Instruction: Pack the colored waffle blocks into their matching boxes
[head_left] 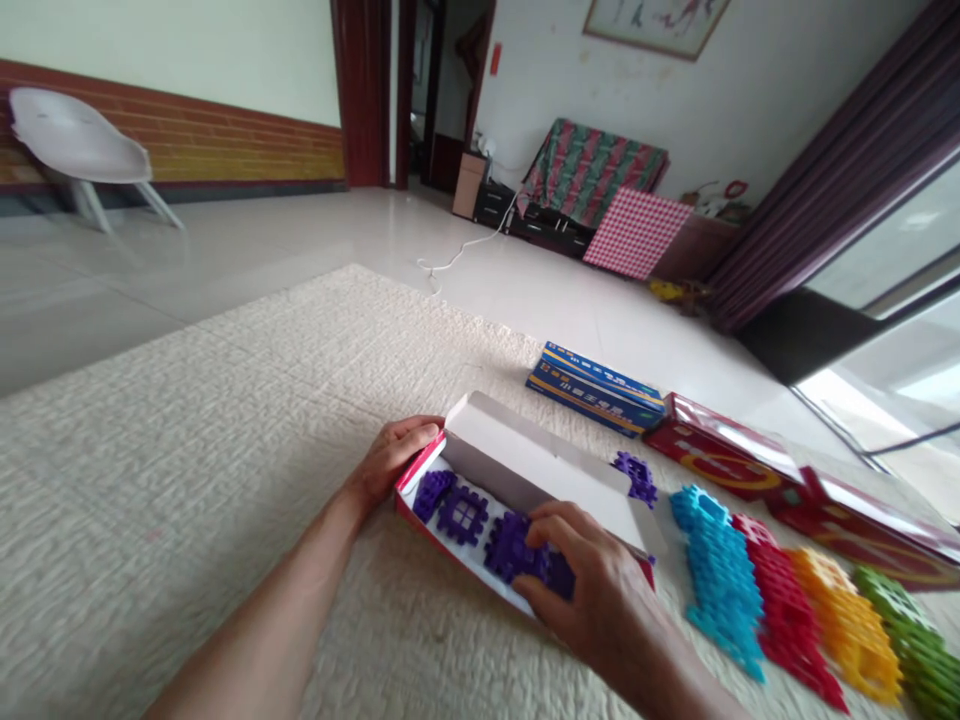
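The purple blocks [508, 548] look like smooth, hard plastic — faintly shiny. The open box [540, 455] is thin cardboard, matt white inside (its red outside looks glossy). The mat [300, 380] is rough, textured cloth — the floor [285, 225] smooth and reflective.

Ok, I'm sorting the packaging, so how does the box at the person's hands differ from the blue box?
The open box has its lid raised, showing purple blocks; the blue box looks closed. The open box is red outside, the blue box blue with yellow bands. The left hand touches the open box; the blue box stands untouched. Both are long and narrow.
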